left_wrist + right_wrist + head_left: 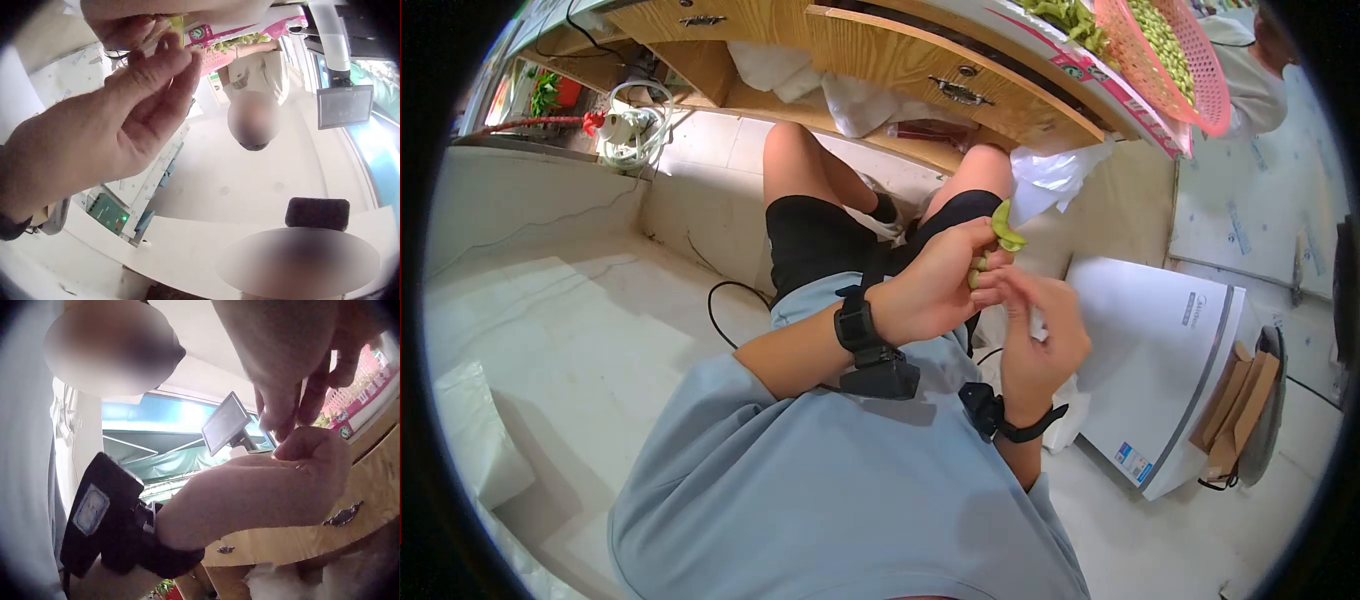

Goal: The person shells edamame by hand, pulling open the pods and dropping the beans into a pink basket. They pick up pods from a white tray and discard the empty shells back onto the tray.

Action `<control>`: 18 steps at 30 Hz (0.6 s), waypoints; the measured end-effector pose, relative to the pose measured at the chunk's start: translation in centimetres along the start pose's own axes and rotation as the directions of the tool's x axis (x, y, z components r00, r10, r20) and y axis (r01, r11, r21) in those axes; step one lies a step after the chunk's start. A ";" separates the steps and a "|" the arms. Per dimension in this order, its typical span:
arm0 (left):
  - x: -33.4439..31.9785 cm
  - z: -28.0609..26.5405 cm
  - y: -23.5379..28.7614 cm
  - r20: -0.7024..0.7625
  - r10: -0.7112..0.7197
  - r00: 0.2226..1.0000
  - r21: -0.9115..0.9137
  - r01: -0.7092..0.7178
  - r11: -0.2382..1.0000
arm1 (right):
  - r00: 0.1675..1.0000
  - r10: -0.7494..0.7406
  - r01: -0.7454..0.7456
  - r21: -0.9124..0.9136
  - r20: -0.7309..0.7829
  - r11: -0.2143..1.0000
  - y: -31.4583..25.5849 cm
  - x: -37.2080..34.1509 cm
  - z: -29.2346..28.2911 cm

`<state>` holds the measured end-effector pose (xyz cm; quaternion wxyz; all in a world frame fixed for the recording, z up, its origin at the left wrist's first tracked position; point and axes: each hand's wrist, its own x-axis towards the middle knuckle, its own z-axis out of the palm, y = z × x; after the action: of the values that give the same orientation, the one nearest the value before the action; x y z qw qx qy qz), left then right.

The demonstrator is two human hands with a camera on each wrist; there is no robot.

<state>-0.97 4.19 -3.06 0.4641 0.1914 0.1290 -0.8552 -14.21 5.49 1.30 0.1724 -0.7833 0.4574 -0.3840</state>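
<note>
In the head view my left hand [930, 275] holds a green bean pod [1006, 230] near the tips of its thumb and forefinger. Pale green beans [976, 272] show between its bent fingers, below the pod. My right hand [1050, 325] meets it from the right, fingers bent and fingertips right at the left hand's fingers. From the left wrist, the right hand [131, 115] has its thumb and fingertips drawn together by the pod's yellow-green edge [178, 26]; what they pinch I cannot tell. In the right wrist view the right fingers hang over the left thumb, hiding the pod.
A pink basket of shelled beans [1168, 55] and loose pods [1072, 22] sit on the counter ahead. Wooden drawers [900, 62] front my knees. A white cabinet [1155, 350] stands at the right. Another person [1245, 80] is beyond the basket. Cables [640, 130] lie at left.
</note>
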 end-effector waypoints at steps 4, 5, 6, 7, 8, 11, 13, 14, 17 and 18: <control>0.5 -1.2 0.3 0.143 -0.016 0.990 0.030 0.011 0.999 | 0.966 0.244 -0.235 0.094 -0.087 0.967 0.6 1.0 -0.9; 0.5 -1.1 0.2 0.121 0.023 0.992 0.054 -0.030 0.998 | 0.970 0.241 -0.237 0.097 -0.035 0.967 0.5 1.4 -1.0; 0.4 -1.1 -0.1 0.108 0.062 0.992 0.084 -0.072 0.994 | 0.972 0.234 -0.234 0.098 0.010 0.967 0.3 1.6 -0.9; 0.2 -0.7 -0.2 0.101 0.103 0.990 0.115 -0.114 0.987 | 0.973 0.225 -0.229 0.097 0.050 0.969 0.2 1.9 -0.8; -0.3 0.1 -0.2 0.082 0.135 0.987 0.206 -0.149 0.967 | 0.986 0.150 -0.154 0.055 0.066 0.987 0.0 2.5 -0.6; -1.0 1.1 -0.1 0.005 0.153 0.988 0.300 -0.147 0.942 | 0.993 0.099 -0.098 -0.014 0.071 0.995 0.3 2.7 0.2; -1.0 0.6 0.3 0.081 0.158 0.984 0.283 -0.174 0.943 | 0.987 0.148 -0.149 0.015 0.053 0.989 0.1 3.1 0.3; -1.0 0.6 0.5 0.087 0.159 0.983 0.283 -0.177 0.942 | 0.984 0.170 -0.171 0.018 0.055 0.985 -0.1 3.4 0.2; -1.3 1.5 2.1 0.106 0.128 0.986 0.234 -0.150 0.961 | 0.987 0.160 -0.160 0.046 0.021 0.986 0.4 5.2 0.0; -1.3 1.6 2.7 0.119 0.118 0.986 0.242 -0.144 0.960 | 0.988 0.152 -0.152 0.058 0.008 0.987 0.6 6.0 -0.2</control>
<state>1.64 3.09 -1.13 0.4980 0.2119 -0.0166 -0.8407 -12.97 0.10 3.71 0.2249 -0.7416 0.5039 -0.3815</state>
